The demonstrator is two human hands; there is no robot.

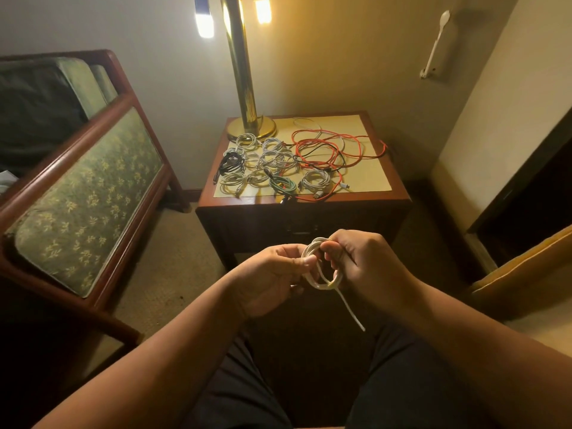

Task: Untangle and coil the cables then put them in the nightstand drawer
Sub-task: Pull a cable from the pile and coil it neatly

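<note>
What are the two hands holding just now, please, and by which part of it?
A white cable, wound into a coil. The left hand pinches the coil's left side; the right hand grips its upper right. Its loose tail hangs free.

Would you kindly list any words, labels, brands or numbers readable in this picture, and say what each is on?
None can be read.
The coils on the nightstand, the held cable and the lamp show no legible marks; any print on them is too small to tell.
</note>
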